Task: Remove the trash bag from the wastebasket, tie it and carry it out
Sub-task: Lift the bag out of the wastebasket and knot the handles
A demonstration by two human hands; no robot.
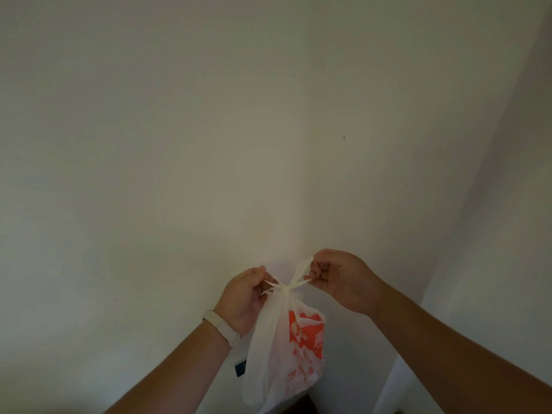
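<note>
A white plastic trash bag with an orange print hangs in the air in front of a wall corner. Its top is gathered into a knot at the centre, with handle loops sticking out to each side. My left hand pinches the left loop, and a pale band sits on that wrist. My right hand pinches the right loop, pulling it away from the knot. The wastebasket is not in view.
Plain white walls meet in a corner just behind the bag. A small dark wall socket shows low on the wall, left of the bag. A white surface edge runs up the lower right.
</note>
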